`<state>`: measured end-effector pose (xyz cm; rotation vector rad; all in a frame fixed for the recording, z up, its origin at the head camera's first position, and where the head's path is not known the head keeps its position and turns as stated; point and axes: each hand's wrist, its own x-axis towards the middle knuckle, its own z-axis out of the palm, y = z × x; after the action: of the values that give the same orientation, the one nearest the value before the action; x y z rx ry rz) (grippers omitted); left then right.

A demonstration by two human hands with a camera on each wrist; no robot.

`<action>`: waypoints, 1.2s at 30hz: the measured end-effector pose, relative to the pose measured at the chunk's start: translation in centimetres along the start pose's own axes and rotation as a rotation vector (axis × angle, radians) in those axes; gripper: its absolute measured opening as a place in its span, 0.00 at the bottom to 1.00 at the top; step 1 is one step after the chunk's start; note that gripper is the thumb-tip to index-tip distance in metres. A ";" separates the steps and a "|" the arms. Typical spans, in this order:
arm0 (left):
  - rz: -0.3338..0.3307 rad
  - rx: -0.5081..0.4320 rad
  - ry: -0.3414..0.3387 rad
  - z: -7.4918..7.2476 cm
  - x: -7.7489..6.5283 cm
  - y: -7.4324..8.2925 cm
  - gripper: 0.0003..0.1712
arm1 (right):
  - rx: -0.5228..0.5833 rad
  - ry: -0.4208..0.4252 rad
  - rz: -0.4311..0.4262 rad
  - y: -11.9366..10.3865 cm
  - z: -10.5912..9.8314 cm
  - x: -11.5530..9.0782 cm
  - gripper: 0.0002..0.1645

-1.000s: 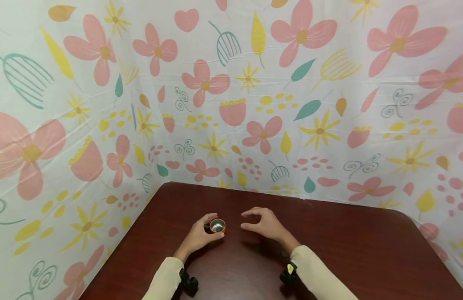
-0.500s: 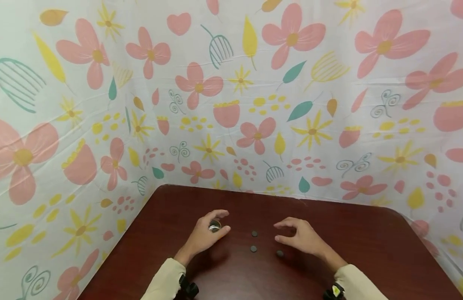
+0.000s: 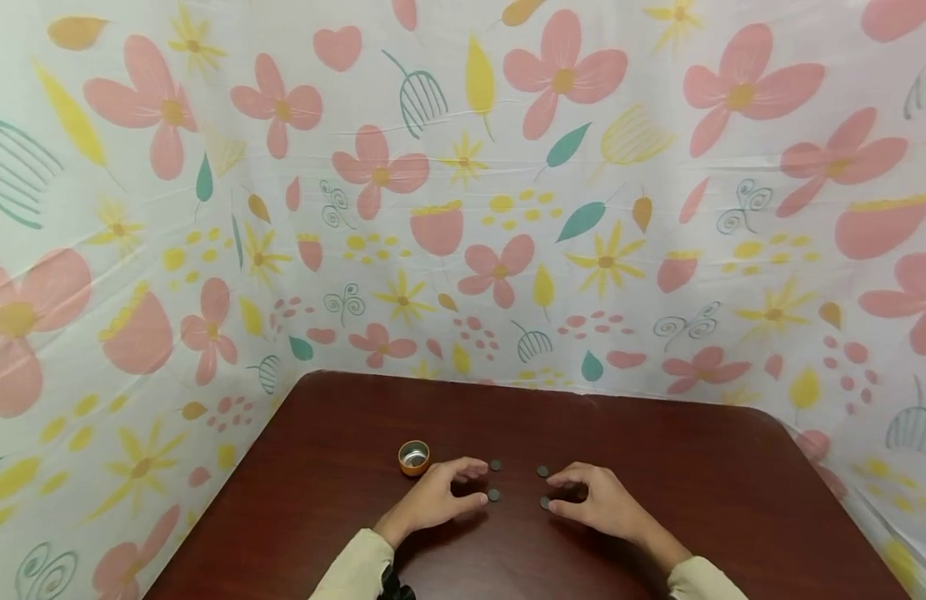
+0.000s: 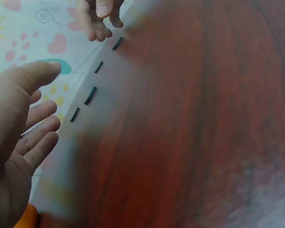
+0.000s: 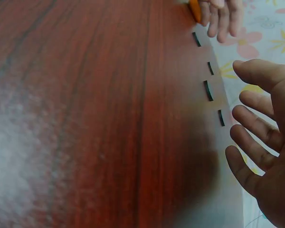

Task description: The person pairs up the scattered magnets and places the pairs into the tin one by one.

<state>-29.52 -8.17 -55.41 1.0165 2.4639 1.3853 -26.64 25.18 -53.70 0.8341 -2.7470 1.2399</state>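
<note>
Several small dark round discs [image 3: 493, 495] lie on the table in two short rows, between the two hands. My left hand [image 3: 442, 498] holds nothing; its fingers are relaxed, with the tips beside the left-hand discs. Facing it, my right hand [image 3: 601, 502] is also relaxed, thumb and fingertips right at the right-hand discs [image 3: 543, 472]. Behind the left hand stands a small round tin [image 3: 413, 471], orange outside and silvery inside. In the left wrist view the discs [image 4: 90, 95] appear edge-on as thin dark slivers, and the tin's orange side [image 4: 26, 218] shows at the lower corner.
The dark red-brown wooden table [image 3: 695, 467] has a glossy top and rounded far corners. A white cloth [image 3: 470, 292] printed with flowers and leaves hangs behind it and along its left side.
My left hand has let go of the tin and moved right toward the discs. The right hand has drawn away to the right. The discs, mostly hidden before, now show between the hands.
</note>
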 end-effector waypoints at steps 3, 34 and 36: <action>0.006 -0.006 0.003 0.3 0.0 -0.5 0.26 | -0.007 0.021 -0.003 0.0 0.3 -0.1 0.19; -0.034 0.152 0.047 1.7 0.7 -0.6 0.17 | -0.083 -0.006 0.074 0.0 1.7 0.7 0.13; -0.044 0.162 0.049 1.8 0.9 -0.7 0.16 | -0.083 0.000 0.077 -0.1 1.7 0.7 0.13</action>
<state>-29.77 -6.56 -56.78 0.9632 2.6537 1.2281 -26.87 23.58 -54.61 0.7284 -2.8341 1.1272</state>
